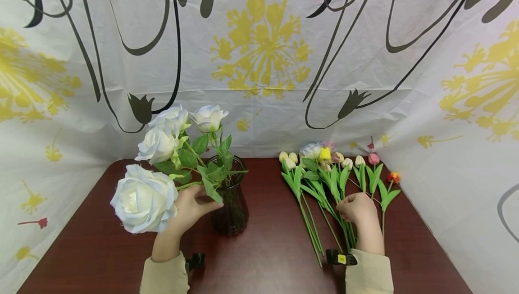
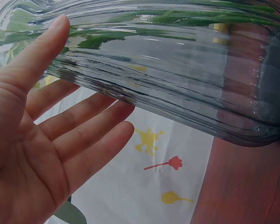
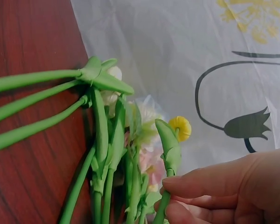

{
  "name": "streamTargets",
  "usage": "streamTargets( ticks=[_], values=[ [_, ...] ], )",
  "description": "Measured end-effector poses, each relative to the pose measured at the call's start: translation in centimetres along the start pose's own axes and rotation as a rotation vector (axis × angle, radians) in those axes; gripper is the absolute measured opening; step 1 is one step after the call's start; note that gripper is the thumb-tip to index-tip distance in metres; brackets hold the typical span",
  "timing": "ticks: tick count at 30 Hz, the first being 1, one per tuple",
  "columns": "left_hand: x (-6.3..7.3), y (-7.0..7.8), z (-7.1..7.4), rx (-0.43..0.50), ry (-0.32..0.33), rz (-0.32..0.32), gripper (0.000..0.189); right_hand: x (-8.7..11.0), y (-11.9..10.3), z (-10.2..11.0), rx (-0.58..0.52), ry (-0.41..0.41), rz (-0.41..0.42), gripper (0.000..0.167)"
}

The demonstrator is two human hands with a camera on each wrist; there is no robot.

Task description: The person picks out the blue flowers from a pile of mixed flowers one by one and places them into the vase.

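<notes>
A dark, ribbed glass vase (image 1: 231, 215) stands on the table, holding several pale blue-white artificial roses (image 1: 143, 198) that lean left. My left hand (image 1: 188, 208) is at the vase's left side, thumb and fingers extended. In the left wrist view the thumb lies over the glass (image 2: 168, 70) and the fingers reach along its far side; firm contact is hard to tell. Among the flowers on the right, my right hand (image 1: 360, 210) pinches a green stem between thumb and fingers. The right wrist view shows this as a yellow tulip (image 3: 180, 128), its leaf above the fingertips.
Artificial tulips (image 1: 288, 161) in cream and pink lie across the right side of the dark red table (image 1: 275, 249), with a pale rose (image 1: 311, 150) among them. An orange tulip (image 1: 393, 177) lies at the right edge. Patterned white cloth (image 1: 259, 118) hangs around the table.
</notes>
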State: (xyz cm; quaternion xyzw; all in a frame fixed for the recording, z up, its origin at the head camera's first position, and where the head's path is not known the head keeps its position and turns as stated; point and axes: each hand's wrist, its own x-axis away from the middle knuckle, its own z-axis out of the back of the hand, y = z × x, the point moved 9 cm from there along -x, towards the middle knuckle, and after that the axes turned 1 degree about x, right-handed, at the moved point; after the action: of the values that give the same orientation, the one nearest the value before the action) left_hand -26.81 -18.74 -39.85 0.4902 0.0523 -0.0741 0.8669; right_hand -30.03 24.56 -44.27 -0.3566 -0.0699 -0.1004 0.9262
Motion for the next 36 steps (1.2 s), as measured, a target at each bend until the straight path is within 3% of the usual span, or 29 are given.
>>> streamTargets(
  ticks=[15, 20, 36],
  values=[
    [-0.1, 0.1, 0.0, 0.007, -0.003, -0.009, 0.047, 0.8, -2.8, -0.7, 0.034, 0.023, 0.074, 0.026],
    [0.0, 0.1, 0.0, 0.001, -0.002, -0.01, 0.046, 1.1, -3.8, -1.2, 0.038, 0.018, 0.103, 0.021],
    [0.0, 0.1, 0.0, -0.001, 0.006, -0.021, 0.046, 0.8, -4.4, -3.1, 0.025, -0.019, 0.09, 0.021]
  ],
)
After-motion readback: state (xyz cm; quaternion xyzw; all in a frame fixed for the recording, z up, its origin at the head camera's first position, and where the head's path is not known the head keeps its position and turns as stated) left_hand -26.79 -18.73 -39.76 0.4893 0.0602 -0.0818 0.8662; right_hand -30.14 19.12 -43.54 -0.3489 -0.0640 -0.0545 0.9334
